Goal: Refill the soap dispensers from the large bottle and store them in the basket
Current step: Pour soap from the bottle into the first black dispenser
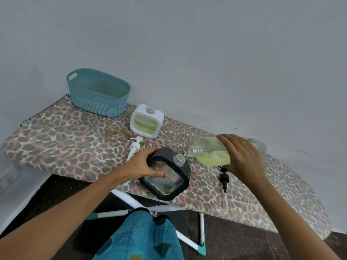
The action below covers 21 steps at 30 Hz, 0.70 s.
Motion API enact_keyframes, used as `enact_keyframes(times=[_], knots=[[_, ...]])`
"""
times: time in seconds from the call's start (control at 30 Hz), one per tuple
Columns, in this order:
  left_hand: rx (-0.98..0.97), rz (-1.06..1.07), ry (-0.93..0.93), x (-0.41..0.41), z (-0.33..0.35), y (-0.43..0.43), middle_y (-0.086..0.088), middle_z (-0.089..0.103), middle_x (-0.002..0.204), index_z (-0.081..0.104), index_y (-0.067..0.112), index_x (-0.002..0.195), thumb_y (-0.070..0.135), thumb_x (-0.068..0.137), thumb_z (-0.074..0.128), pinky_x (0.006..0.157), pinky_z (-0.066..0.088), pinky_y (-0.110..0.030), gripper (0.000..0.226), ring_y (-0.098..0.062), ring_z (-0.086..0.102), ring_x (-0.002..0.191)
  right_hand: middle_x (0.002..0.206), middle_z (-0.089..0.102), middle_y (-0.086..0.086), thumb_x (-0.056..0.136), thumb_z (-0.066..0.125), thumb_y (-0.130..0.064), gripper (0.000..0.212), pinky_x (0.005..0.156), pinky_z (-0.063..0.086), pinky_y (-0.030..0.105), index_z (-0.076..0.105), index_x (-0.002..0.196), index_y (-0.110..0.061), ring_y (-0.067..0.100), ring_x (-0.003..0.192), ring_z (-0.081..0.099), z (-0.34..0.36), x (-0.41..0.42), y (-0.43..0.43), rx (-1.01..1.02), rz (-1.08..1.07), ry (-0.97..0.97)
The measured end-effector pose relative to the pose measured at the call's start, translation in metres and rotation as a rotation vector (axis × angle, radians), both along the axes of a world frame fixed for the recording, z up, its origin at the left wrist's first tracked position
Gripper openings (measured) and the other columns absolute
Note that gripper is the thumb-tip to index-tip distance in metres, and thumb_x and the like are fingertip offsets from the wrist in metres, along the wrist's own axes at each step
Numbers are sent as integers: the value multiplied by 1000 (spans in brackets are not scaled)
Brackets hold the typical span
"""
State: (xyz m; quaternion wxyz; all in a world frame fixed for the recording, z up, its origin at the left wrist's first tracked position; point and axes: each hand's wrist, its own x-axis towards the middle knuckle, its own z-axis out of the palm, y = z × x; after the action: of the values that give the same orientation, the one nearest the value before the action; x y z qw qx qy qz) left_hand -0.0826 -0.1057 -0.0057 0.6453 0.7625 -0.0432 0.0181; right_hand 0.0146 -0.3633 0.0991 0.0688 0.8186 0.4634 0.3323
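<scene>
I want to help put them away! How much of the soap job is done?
The white dispenser already holds green soap. Right now the right hand tips the large bottle into the black dispenser, which the left hand grips; it holds little so far. Still left: the white pump and black pump lie off their dispensers, and neither dispenser is in the basket.

An ironing board point(65, 139) with a leopard-print surface in pink, grey and cream stands against a pale grey wall point(206, 53). A dark wire rack point(43, 109) edges its far left end. White crossed legs point(131, 201) with teal feet point(201, 246) rest on a dark floor point(244, 239); teal patterned fabric point(139, 239) fills the foreground.
</scene>
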Motion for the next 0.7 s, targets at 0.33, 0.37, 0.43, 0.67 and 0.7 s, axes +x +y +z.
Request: enact_keyframes(times=[0.33,0.37,0.43,0.67,0.7], knots=[[-2,12,2,1,-3,0,3,61,114,52,18,116,36,54,85,101,44,-29,73,-7,58,108,100,70,15,38,95,-15,74,71,56,37,66,105,1,30,89,69,1,0,-1,1,-2,4],[-8,13,0,1,-3,0,3,61,115,52,18,116,47,49,84,99,44,-26,79,-7,58,108,100,70,15,38,95,-15,74,71,56,37,66,104,1,30,89,69,1,0,-1,3,-1,3],[-17,20,-7,1,-2,-1,5,61,113,53,21,114,62,41,80,94,45,-18,87,-5,58,106,99,70,15,39,95,-15,73,71,56,37,66,104,1,30,88,69,1,0,-1,6,5,-1],[-5,27,-3,4,-7,0,7,62,106,55,25,107,30,59,83,93,46,-20,56,-3,59,102,100,70,14,42,94,-15,71,72,56,36,66,104,0,29,89,69,3,1,-2,1,-4,-13],[-5,26,-4,4,-7,0,7,62,106,55,25,107,25,61,83,91,46,-18,53,-2,59,101,100,70,13,42,94,-15,70,72,55,36,66,104,0,29,89,69,3,1,-2,4,-2,-18]])
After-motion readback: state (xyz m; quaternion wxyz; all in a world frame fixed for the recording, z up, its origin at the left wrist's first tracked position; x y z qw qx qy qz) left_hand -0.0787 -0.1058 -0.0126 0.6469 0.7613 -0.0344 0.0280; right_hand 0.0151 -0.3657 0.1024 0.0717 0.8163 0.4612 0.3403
